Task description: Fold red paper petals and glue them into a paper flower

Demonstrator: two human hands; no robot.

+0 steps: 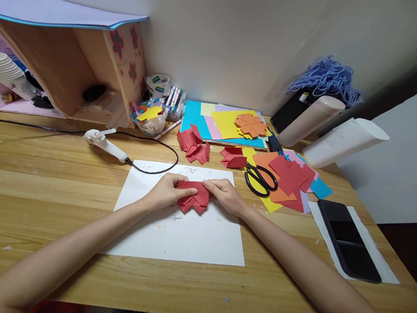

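Note:
Between my two hands is a folded piece of red paper (192, 201), its lower edge notched into points, held just over a white sheet (193, 241). My left hand (166, 191) grips its left side, with the thumb laid across the front. At the upper right corner, my right hand (226, 193) pinches the paper between thumb and fingers. Beyond the hands lie more folded red paper pieces (194, 144), and another folded red piece (233, 157) sits to their right. Black-handled scissors (260, 180) rest beside that piece, their blades partly hidden.
A white glue gun (104, 145) with a black cord lies at left. Coloured paper scraps (291, 179) and a black phone (350, 241) are at right. Behind stand a tub of scraps (153, 121), markers (175, 99), an orange paper flower (251, 125) and paper rolls (346, 140).

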